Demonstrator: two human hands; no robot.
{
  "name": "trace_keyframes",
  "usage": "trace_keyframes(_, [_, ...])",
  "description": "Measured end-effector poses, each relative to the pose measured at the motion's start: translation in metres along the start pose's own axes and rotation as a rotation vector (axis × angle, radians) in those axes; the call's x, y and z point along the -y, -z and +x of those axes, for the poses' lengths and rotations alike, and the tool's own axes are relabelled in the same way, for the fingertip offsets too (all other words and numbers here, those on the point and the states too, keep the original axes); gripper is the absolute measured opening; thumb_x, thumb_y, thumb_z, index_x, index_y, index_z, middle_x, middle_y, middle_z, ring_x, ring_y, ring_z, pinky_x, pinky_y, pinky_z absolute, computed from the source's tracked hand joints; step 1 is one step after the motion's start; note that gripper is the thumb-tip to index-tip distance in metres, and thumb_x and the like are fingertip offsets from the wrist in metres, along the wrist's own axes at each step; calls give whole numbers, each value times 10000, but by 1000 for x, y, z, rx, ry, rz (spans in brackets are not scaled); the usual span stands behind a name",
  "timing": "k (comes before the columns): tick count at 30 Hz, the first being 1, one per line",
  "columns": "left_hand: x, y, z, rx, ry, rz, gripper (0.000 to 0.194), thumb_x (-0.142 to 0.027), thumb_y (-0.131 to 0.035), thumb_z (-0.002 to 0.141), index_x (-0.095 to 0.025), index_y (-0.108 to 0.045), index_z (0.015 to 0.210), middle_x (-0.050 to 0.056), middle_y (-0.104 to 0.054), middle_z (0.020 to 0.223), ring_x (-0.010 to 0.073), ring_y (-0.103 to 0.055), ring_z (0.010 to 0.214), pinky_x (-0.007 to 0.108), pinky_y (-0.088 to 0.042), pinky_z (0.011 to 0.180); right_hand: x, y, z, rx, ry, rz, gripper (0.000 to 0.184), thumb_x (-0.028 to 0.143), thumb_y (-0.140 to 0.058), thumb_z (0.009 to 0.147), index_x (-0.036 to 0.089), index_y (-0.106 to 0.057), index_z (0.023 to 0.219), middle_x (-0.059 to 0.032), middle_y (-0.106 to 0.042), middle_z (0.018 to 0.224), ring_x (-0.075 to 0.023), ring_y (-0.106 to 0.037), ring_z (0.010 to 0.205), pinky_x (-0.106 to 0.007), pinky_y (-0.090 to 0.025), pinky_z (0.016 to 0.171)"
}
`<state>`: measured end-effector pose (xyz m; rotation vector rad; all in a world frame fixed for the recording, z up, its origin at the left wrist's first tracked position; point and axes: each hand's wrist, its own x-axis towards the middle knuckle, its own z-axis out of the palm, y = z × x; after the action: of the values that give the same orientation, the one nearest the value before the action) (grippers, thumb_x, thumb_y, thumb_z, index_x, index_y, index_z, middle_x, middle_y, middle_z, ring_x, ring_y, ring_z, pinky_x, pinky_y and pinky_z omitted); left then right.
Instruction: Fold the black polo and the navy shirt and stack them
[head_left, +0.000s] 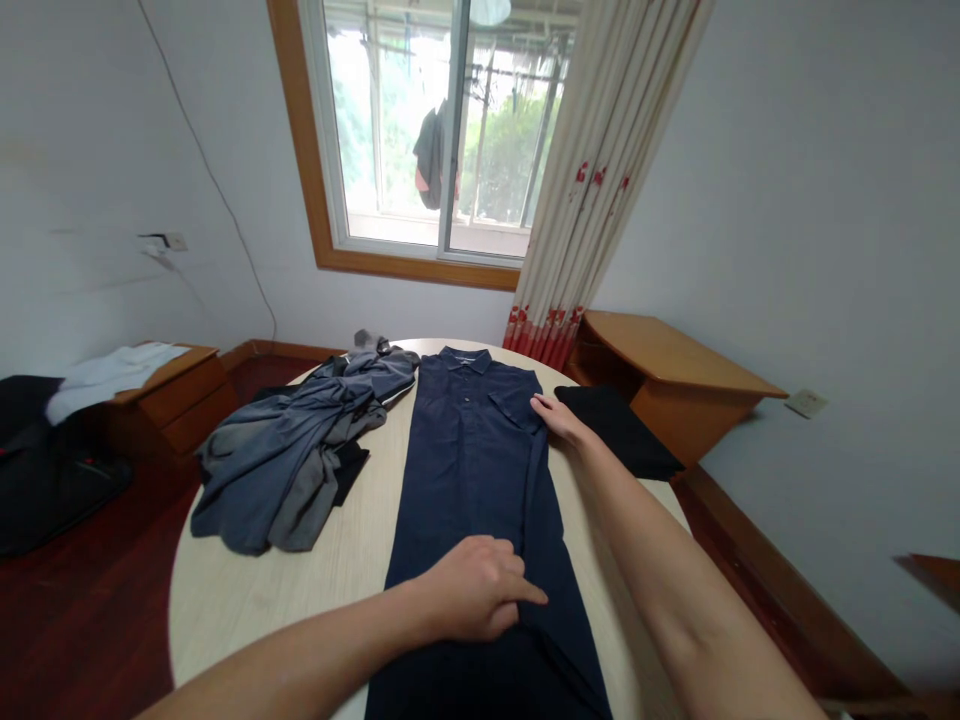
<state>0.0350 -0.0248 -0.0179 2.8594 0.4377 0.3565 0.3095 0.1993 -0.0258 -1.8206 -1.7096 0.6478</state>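
A dark navy button-up shirt (465,450) lies lengthwise on the round table, its collar at the far end and its lower part running out of view at the bottom. One sleeve is folded in over the front, and a long fold runs down that right side. At the upper right edge, by the folded sleeve, my right hand (555,412) is closed on the cloth. Lower down, my left hand (484,590) rests on the shirt front at the fold, its fingers curled on the fabric and the index finger stretched to the right.
Grey and black clothes (300,440) are heaped on the left of the pale table (217,600). Folded black cloth (619,430) lies at its right edge. A wooden desk (667,350) stands at the right, a low cabinet (187,400) at the left, and a curtain (592,180) hangs behind.
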Motion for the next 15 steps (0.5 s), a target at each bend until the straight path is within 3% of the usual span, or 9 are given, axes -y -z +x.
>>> trace_keyframes(7, [-1, -2, 1, 33, -13, 28, 396, -263, -605, 890, -260, -668, 1281, 25, -650, 816, 199, -560, 773, 325, -461, 698, 14, -5, 18, -16, -34, -198, 615, 468, -334, 1034, 100, -408, 1521, -155, -376, 1583, -238, -355, 1473, -374, -264, 1199])
trace_keyframes(15, [-6, 6, 0, -5, 7, 61, 334, -294, -626, 889, -306, -676, 1219, 35, -579, 906, 200, -508, 827, 355, -380, 734, 64, -19, 15, -36, 188, -482, 643, 437, -274, 1037, 55, -329, 1552, -161, -257, 1637, -232, -229, 1524, -340, -174, 1229])
